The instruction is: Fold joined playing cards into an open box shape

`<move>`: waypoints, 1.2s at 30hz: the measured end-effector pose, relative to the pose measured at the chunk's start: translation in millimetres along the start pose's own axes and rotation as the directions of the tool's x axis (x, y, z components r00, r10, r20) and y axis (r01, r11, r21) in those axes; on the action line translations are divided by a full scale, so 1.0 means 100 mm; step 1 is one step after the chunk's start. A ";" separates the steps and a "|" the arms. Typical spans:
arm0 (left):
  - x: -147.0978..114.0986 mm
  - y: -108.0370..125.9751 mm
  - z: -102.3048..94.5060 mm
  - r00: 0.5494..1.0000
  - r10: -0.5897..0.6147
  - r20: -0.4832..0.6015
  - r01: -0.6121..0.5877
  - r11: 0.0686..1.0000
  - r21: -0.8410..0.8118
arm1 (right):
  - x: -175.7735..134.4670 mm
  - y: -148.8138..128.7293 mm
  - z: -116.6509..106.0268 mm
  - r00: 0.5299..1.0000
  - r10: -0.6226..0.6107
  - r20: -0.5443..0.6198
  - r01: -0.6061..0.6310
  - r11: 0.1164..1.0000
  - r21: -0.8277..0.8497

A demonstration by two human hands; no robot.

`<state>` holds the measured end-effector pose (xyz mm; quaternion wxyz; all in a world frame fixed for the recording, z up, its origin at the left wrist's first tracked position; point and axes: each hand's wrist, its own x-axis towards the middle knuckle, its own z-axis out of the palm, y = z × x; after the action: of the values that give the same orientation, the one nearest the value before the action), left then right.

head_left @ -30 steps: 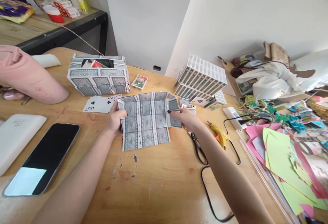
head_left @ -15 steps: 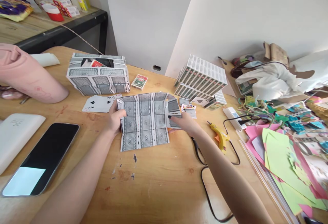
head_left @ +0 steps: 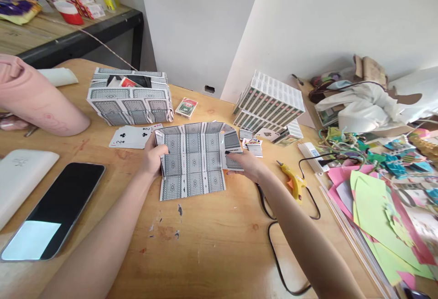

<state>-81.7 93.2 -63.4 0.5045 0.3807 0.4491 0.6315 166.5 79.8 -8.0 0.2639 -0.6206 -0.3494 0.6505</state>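
Between my hands is a box made of playing cards (head_left: 194, 162), its grey patterned card backs joined into panels, with one panel spread toward me. My left hand (head_left: 153, 155) grips its left wall, thumb on the inner side. On the other side, my right hand (head_left: 248, 164) pinches the right side panel, thumb inside and fingers beneath. Behind it to the left stands a finished-looking card box (head_left: 130, 100) with an opening on top holding a red item. A fan of loose playing cards (head_left: 132, 137) lies beside my left hand, and several loose cards (head_left: 253, 147) lie past my right hand.
Stacked card packs (head_left: 270, 100) stand at the back right, and a single pack (head_left: 186, 107) near the wall. A yellow glue gun (head_left: 293, 181) with a black cord lies right, by a power strip (head_left: 312, 157). A phone (head_left: 58, 203) and pink roll (head_left: 44, 98) are left.
The fingers of my right hand have shifted a little under the right side panel, and more of them shows. The card box stays in both hands at nearly the same place.
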 end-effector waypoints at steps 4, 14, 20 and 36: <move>0.00 0.00 0.02 1.000 0.018 -0.010 -0.018 1.000 -0.021 | 0.01 0.01 0.02 1.000 0.011 0.012 -0.011 1.000 0.015; -0.01 0.02 0.03 0.999 0.032 -0.021 -0.032 0.999 0.019 | 0.07 0.05 0.08 0.999 0.004 -0.048 -0.004 1.000 -0.005; 0.00 0.01 0.02 0.999 0.034 -0.015 -0.035 0.999 -0.006 | 0.08 0.02 0.10 0.994 0.008 -0.108 -0.013 0.999 -0.043; 0.03 -0.04 0.00 0.996 0.089 -0.028 -0.089 0.996 -0.013 | 0.15 0.04 0.05 1.000 -0.007 -0.027 0.005 0.994 -0.105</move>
<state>-80.9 96.0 -67.5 0.4724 0.3878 0.4343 0.6617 161.1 88.3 -20.9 0.2376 -0.6413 -0.3813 0.6220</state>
